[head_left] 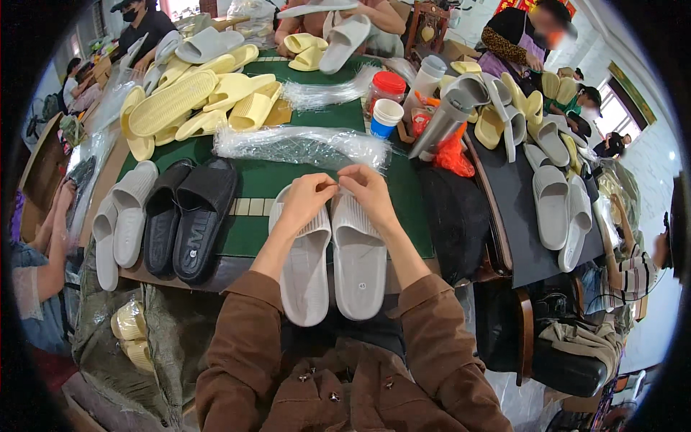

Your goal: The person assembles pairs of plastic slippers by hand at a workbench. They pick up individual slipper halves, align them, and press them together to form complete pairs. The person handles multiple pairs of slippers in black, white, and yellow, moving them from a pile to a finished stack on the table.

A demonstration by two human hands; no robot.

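A pair of light grey slippers, the left slipper (pixel 305 277) and the right slipper (pixel 360 273), lies side by side at the table's near edge, heels toward me. Over their straps my left hand (pixel 309 200) and my right hand (pixel 367 196) meet, thumbs and fingertips pinched together. Whatever thin thing they may hold between them is too small to make out. Just beyond my fingers lies a bundle of clear plastic strands (pixel 302 146). Left of my arms sit black slippers (pixel 205 227) and another grey pair (pixel 132 212).
Yellow slippers (pixel 173 101) are heaped at the far left. A red-lidded jar (pixel 387 88), a paper cup (pixel 386 119) and a steel flask (pixel 440 122) stand to the right. More grey slippers (pixel 551 205) lie on the right-hand table. Several people work around.
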